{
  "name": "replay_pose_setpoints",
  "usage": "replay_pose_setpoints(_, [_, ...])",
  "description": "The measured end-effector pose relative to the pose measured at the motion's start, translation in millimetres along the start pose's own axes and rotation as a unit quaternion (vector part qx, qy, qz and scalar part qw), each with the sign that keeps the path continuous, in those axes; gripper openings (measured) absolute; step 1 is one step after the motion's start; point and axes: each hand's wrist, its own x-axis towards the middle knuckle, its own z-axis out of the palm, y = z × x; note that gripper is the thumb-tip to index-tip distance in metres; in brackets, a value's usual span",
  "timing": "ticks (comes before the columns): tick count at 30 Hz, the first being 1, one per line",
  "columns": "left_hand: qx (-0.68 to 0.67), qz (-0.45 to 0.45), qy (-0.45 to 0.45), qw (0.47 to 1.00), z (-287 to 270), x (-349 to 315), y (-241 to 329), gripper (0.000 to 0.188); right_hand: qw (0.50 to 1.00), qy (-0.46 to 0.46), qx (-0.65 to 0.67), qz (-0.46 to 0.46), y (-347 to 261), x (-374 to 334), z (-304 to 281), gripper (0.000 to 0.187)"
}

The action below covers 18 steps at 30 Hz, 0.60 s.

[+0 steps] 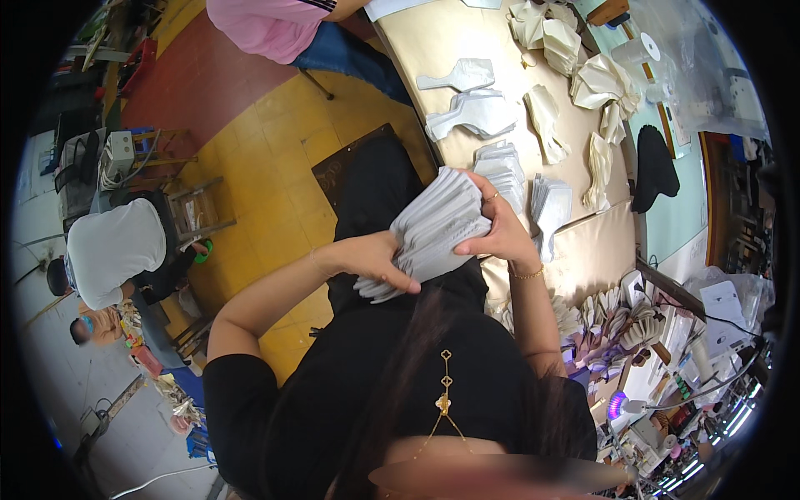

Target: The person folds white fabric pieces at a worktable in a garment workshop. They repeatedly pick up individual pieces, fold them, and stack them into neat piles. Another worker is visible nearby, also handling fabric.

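Note:
Above my lap I hold a thick stack of pale grey cut pieces (pixel 437 225), tilted, with its layered edges fanned. My left hand (pixel 379 260) grips the stack's lower left end, thumb across the near side. At the upper right end my right hand (pixel 500 225) wraps round it, thumb on the near face. Just beyond the right hand, on the table, lie a similar grey stack (pixel 502 169) and a fanned paddle-shaped stack (pixel 551 207). Whether the pieces are fabric or another sheet material I cannot tell.
The covered table (pixel 492 75) stretches ahead to the right, bearing more grey stacks (pixel 472 114) and crumpled cream bundles (pixel 600 81). A person in pink (pixel 267 29) sits at its far left side. Another person in white (pixel 117 250) sits at left. A purple lamp (pixel 617 406) glows at right.

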Motion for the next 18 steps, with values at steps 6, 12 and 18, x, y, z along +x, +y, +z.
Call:
replay_pose_setpoints(6, [0.132,0.196,0.242,0.941,-32.2,35.5,7.4,0.082,0.988,0.126,-0.025,-0.08,10.9,27.8,-31.5,0.08])
replay_pose_setpoints(12, [0.28,0.215,0.353,0.867,-133.2,101.0,70.2,0.057,0.956,0.173,-0.191,-0.139,-11.5,114.5,-109.6,0.076])
replay_pose_setpoints(18, [0.401,0.245,0.464,0.751,-237.8,199.6,89.7,0.045,0.924,0.149,-0.333,-0.112,-20.5,222.8,-210.0,0.093])
